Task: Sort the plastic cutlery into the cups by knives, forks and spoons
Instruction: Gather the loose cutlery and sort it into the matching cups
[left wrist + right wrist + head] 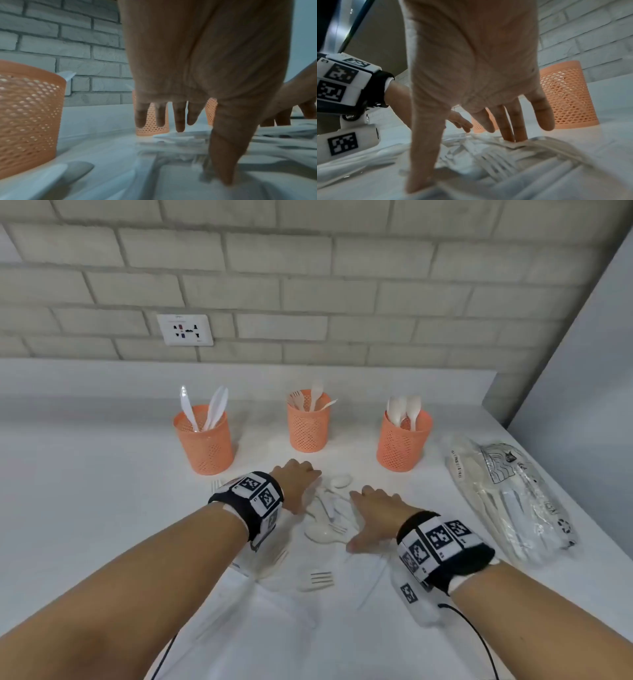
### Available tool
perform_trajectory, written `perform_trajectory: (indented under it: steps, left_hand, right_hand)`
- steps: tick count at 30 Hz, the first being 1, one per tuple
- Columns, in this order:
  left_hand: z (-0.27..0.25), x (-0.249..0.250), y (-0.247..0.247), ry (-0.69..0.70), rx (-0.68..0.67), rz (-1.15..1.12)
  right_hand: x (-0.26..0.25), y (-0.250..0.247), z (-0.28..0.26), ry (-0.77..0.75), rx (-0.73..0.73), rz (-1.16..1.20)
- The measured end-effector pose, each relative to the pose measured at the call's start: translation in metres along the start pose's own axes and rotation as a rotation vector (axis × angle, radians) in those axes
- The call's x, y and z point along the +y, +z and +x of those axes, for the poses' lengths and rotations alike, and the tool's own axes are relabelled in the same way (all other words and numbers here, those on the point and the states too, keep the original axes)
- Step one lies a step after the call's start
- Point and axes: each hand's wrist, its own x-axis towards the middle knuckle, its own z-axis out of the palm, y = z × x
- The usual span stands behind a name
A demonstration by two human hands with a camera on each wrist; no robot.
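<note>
Three orange mesh cups stand in a row: the left cup (204, 440) holds knives, the middle cup (308, 422) forks, the right cup (402, 440) spoons. A pile of white plastic cutlery (329, 515) lies on the white counter in front of them. My left hand (298, 475) reaches over the pile's left side with its fingers spread and straight, holding nothing. My right hand (371, 508) lies flat over the pile's right side. In the right wrist view its fingertips (515, 135) touch the cutlery beside a fork (498, 166), and the thumb rests on the counter.
A clear bag of packed cutlery (513, 498) lies at the right, near the counter's edge. A loose fork (318, 580) sits nearer me, between my forearms. A brick wall with a socket (185, 330) closes the back. Cables trail from both wristbands.
</note>
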Motion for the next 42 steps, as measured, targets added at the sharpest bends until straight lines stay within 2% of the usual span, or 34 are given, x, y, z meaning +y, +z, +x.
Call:
perform_trajectory:
  steps: [4,15,20,25,29,32,36,39,42]
  left_hand:
    - [0.008,0.002,-0.003,0.015,0.058,-0.057]
    - [0.01,-0.011,-0.008,0.033,0.128,-0.268]
    - [-0.008,-0.028,-0.021,-0.076,0.136,-0.425]
    - [-0.022,-0.034,-0.029,-0.204,0.271,-0.799]
    - [-0.031,-0.027,-0.033,-0.216,0.296,-1.223]
    - [-0.04,-0.015,-0.039,-0.09,0.214,-1.18]
    - [-0.044,0.001,-0.038,0.065,0.061,-1.072]
    - [-0.044,0.006,-0.035,0.07,0.068,-1.1]
    - [-0.046,0.001,-0.027,0.035,0.09,-1.126]
  right_hand:
    - [0.009,0.0,0.006,0.013,0.08,0.05]
    - [0.032,-0.004,0.017,0.056,0.121,0.218]
    - [0.045,-0.01,0.019,0.036,0.185,0.368]
    - [0.047,-0.021,0.016,-0.082,0.328,0.498]
    - [0.032,-0.036,0.01,-0.158,0.401,0.136]
    - [0.009,-0.05,0.004,-0.256,0.514,-0.091]
    - [-0.013,-0.064,0.003,-0.385,0.638,-0.139]
    - [-0.013,-0.069,0.002,-0.505,0.715,0.064]
    - [0.002,-0.07,-0.006,-0.56,0.909,0.305]
